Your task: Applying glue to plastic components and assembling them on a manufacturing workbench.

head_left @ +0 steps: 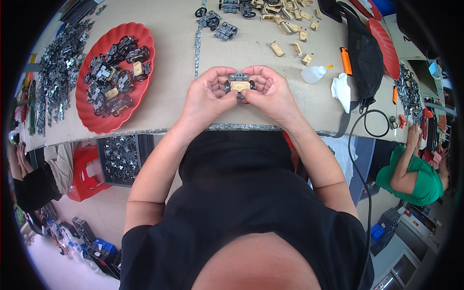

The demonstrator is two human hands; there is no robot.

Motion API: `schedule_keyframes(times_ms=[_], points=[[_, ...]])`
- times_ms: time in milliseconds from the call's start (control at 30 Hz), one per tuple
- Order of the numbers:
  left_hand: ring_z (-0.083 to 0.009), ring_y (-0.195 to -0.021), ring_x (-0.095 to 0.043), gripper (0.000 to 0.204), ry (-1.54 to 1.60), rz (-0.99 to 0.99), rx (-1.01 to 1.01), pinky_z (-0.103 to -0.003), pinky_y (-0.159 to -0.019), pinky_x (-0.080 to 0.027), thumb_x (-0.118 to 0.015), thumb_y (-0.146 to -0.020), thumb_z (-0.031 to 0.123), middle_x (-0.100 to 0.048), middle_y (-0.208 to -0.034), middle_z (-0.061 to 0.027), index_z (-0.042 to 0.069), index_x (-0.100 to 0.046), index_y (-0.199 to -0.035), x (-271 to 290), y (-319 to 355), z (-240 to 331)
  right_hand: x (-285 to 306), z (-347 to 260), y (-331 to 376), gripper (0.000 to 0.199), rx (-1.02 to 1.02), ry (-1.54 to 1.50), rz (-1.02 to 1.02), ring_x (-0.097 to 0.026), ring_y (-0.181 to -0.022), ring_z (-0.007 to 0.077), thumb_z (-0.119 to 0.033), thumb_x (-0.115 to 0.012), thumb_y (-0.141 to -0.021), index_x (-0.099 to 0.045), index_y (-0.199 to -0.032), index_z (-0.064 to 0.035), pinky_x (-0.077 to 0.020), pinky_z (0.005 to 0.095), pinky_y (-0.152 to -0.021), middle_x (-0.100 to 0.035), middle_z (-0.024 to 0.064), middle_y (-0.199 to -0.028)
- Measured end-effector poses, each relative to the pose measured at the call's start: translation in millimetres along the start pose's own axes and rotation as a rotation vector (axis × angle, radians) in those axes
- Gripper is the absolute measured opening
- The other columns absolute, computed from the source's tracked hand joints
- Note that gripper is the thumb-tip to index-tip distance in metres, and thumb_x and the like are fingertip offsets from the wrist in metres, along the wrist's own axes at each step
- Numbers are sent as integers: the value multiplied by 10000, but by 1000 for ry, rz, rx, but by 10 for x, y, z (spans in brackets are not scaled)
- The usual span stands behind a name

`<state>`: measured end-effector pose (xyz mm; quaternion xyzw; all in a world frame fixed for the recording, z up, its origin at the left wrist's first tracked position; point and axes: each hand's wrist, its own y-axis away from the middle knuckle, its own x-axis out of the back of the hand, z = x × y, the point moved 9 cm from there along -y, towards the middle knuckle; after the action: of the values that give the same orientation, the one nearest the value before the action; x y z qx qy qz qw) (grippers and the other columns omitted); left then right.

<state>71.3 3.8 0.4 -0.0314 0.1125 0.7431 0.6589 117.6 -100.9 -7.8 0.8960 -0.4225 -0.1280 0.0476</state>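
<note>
Together, the left hand (205, 99) and right hand (274, 96) pinch a small dark-wheeled, tan-and-grey assembly (240, 86) — held over the worktop (171, 63) close to its near edge, right of a red scalloped tray (98, 123).

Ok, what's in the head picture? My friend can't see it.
A person's left hand and right hand hold a small tan and grey piece with dark wheels at a table. A red scalloped dish of mostly dark parts sits left; loose tan pieces lie beyond the hands.
</note>
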Motion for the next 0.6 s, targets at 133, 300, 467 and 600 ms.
schedule_keyframes(times_ms=[133, 300, 467, 600], points=[[-81, -853, -583, 367, -13, -20, -15, -213, -762, -494, -574, -787, -76, -588, -967, -63, -42, -471, -1138, -3, 4, -16, -9, -9, 6, 356, 30, 33, 3, -597, -836, 114, 51, -577, -769, -470, -1108, 47, -525, 250, -740, -587, 90, -955], [-100, -915, -569, 395, -135, 29, -185, -224, -803, -479, -567, -790, -79, -557, -1021, -87, -33, -444, -1163, -5, 46, 54, -8, -61, 9, 333, 70, -37, 14, -594, -874, 120, 37, -560, -795, -467, -1115, 43, -521, 251, -758, -583, 95, -976], [-108, -931, -567, 369, -206, 52, -215, -232, -815, -475, -540, -792, -90, -548, -1030, -99, -27, -441, -1141, -35, 68, 112, 18, -31, 18, 329, 138, 47, 87, -586, -826, 93, 8, -597, -763, -496, -1074, 47, -493, 217, -707, -592, 86, -931], [-131, -896, -594, 332, -125, 126, -216, -262, -760, -524, -596, -757, -56, -579, -981, -92, -28, -496, -1072, 21, 50, 51, -14, -49, 44, 309, 185, 79, 101, -576, -813, 80, 10, -594, -774, -498, -1065, 49, -486, 207, -695, -592, 85, -924]])
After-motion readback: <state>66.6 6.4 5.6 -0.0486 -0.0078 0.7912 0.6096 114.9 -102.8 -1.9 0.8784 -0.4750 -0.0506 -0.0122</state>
